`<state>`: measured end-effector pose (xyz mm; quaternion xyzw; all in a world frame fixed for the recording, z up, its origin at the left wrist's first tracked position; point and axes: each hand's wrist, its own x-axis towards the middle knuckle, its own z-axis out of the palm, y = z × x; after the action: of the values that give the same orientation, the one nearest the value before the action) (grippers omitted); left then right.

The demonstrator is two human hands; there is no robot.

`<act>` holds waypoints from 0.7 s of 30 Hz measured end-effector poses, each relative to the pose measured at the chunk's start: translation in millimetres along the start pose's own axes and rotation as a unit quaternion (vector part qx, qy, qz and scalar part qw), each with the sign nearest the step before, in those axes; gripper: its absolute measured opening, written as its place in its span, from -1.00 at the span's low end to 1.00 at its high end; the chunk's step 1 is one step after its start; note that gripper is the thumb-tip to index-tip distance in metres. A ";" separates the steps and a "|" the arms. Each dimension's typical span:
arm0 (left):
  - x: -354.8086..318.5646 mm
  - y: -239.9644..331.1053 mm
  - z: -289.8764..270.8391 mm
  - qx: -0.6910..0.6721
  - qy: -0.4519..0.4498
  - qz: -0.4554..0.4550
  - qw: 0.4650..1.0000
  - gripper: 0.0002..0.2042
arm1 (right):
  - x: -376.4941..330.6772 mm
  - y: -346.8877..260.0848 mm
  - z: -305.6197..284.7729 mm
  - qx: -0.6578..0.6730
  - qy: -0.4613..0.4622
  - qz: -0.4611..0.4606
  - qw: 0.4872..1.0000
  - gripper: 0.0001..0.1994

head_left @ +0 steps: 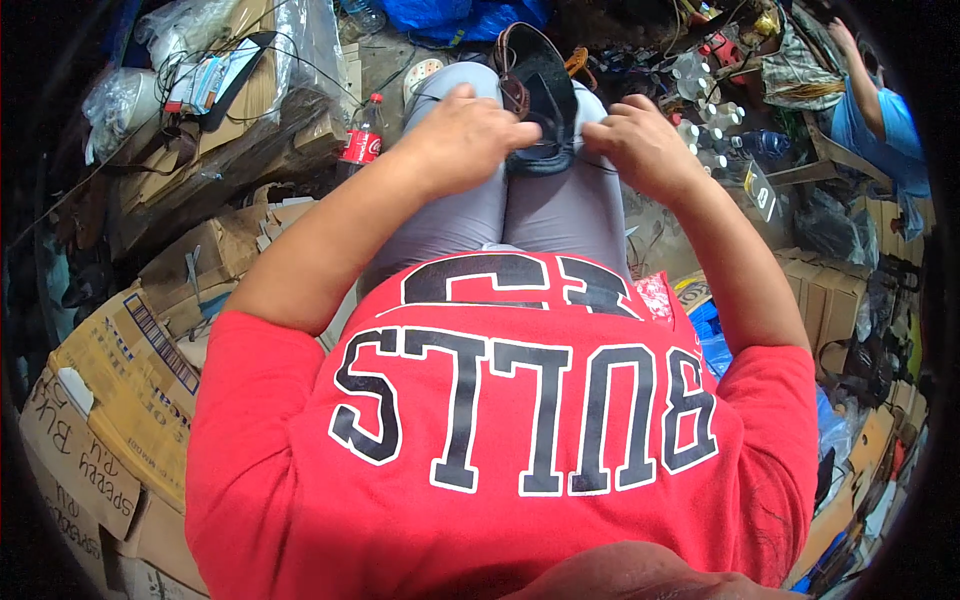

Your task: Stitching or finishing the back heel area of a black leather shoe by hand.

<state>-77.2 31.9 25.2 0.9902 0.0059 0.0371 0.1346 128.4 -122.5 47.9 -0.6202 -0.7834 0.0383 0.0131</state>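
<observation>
A dark shoe (552, 97) with a brown upper and a black inside rests across my grey-trousered knees, its opening toward me. My left hand (468, 140) is at the left side of the shoe, fingers curled closed and thumb stretched over its near end. To the right of the shoe, my right hand (645, 145) is closed in a pinch, knuckles up. A thin dark line shows near the right fingertips, perhaps thread. What either hand pinches is too small or hidden to make out.
A soda bottle (363, 130) with a red cap stands left of my knee. Farther left, a cluttered bench (190, 170) holds plastic bags and cardboard. White-capped bottles (712, 122) stand at the right. Another person (880, 120) in blue is at the far right. Cardboard boxes (130, 370) lie at lower left.
</observation>
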 end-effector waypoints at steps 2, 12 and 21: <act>-33.7 -14.9 -8.2 0.025 0.060 -0.024 0.998 -0.83 | -31.5 23.8 11.0 -0.005 0.012 0.059 0.998 -0.95; -5.6 22.1 -86.2 -0.531 0.159 0.007 0.832 -0.87 | -7.4 35.2 -20.3 0.770 0.295 0.055 0.563 -0.80; -56.8 18.5 -52.3 -0.406 -0.003 -0.099 0.908 -0.90 | -34.7 -11.2 -26.1 0.550 -0.032 0.171 0.817 -0.84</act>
<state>-137.8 26.8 76.3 0.8443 0.0875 0.0196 0.5283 127.4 -157.7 75.8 -0.6320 -0.5132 0.4844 0.3202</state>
